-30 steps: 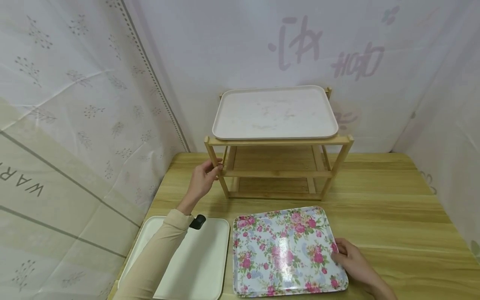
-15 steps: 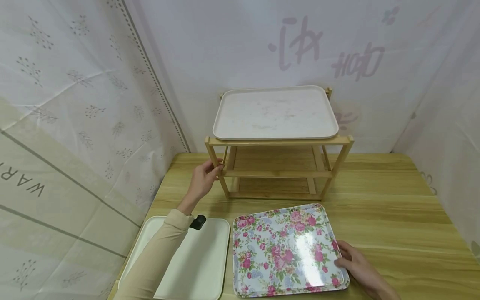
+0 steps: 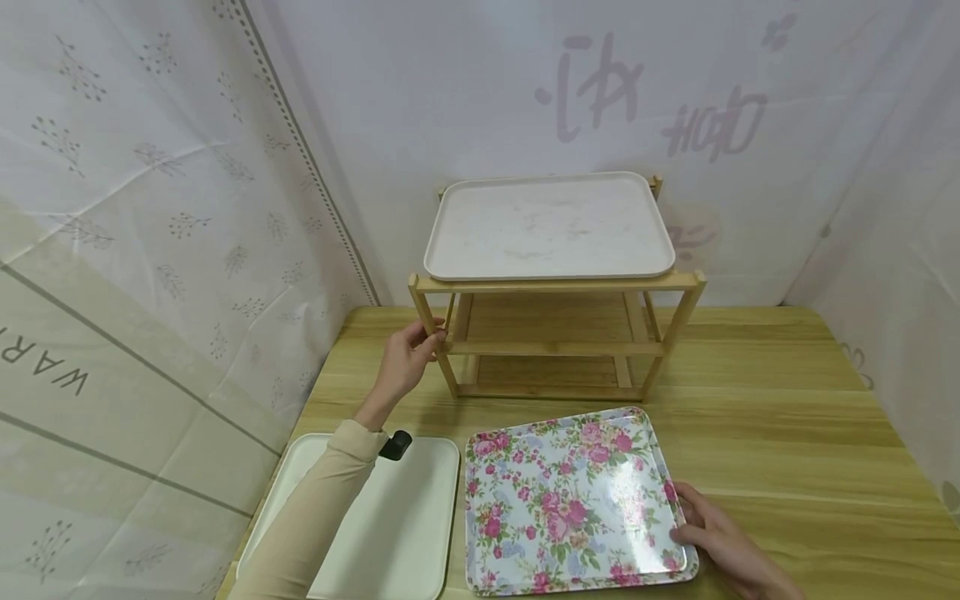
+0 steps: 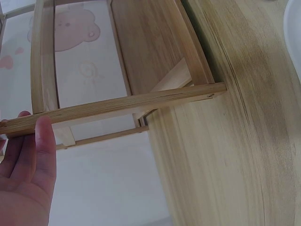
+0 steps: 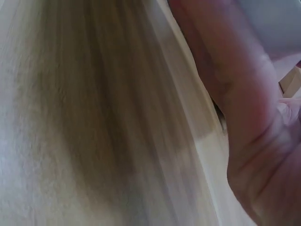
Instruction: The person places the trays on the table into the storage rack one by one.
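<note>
A slatless-looking wooden rack [image 3: 540,348] with stacked shelves stands against the back wall cloth. My left hand [image 3: 408,357] grips its left front post at middle-shelf height; the left wrist view shows the thumb and fingers about the wooden post [image 4: 113,107]. In front of the rack is a floral tray [image 3: 555,508], white with pink roses and a bright glare at its right side. My right hand [image 3: 716,529] holds this tray by its right edge, thumb on the rim. The fingers under the edge are hidden. In the right wrist view the hand [image 5: 254,103] is close and blurred.
On the rack's top lies a white tray [image 3: 551,227]. A cream tray [image 3: 405,517] rests at the table's left front, partly under my left forearm. Patterned cloth [image 3: 150,208] hangs at the left, and wood-grain table [image 3: 810,450] extends to the right.
The floral tray's right side has tilted slightly, and its glare has shifted to the right. My right hand has moved a little outward with its thumb nearer the rim. The left hand stays put.
</note>
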A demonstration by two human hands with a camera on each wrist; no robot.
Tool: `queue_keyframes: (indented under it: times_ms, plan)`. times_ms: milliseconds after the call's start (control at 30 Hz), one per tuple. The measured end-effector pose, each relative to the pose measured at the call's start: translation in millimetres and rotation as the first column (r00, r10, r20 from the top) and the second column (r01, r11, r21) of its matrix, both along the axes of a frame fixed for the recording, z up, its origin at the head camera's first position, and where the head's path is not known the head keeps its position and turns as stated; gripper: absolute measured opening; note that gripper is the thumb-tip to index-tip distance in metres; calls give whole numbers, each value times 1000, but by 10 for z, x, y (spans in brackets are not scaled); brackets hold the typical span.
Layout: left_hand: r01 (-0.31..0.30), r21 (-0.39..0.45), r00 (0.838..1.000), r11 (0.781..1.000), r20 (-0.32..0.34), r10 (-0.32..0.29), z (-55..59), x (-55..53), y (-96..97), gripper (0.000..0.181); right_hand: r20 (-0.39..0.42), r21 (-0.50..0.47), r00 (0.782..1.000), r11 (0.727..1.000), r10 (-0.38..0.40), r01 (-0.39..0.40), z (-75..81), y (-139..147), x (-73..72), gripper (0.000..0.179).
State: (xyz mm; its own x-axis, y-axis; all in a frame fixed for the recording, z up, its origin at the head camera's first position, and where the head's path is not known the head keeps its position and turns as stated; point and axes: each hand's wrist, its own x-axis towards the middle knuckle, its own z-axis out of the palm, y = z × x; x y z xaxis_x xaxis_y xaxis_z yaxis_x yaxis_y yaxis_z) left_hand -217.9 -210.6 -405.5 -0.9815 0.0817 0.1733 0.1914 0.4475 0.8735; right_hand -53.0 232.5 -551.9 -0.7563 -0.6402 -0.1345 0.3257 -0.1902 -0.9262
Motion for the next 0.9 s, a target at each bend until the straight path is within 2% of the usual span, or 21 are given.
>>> queue_keyframes:
  times_ms: [67, 133, 233, 433, 667, 900]
  plan:
    - [-9, -9, 1000, 1000, -5, 9, -99, -59, -41, 31, 14, -65, 999, 997, 32, -31, -8, 5, 1, 57]
    - [-16, -13, 1000, 1000, -12, 16, -200, -120, -80, 31, 24, -88, 999, 995, 49, -46, -9, 9, -2, 57]
    - [-17, -18, 1000, 1000, -16, 17, -197, -114, -83, 31, 33, -68, 999, 997, 25, -22, -6, 2, 5, 56]
    - [-12, -7, 1000, 1000, -19, 12, -197, -114, -80, 30, 58, -20, 998, 1000, -23, 25, -22, -20, 36, 75]
    - [-15, -13, 1000, 1000, -19, 15, -193, -115, -75, 30, 72, -102, 997, 995, -3, 11, -68, -3, 55, 62]
    - [-14, -14, 1000, 1000, -19, 13, -199, -114, -81, 30, 87, -78, 996, 997, -13, 20, -34, -4, 65, 77]
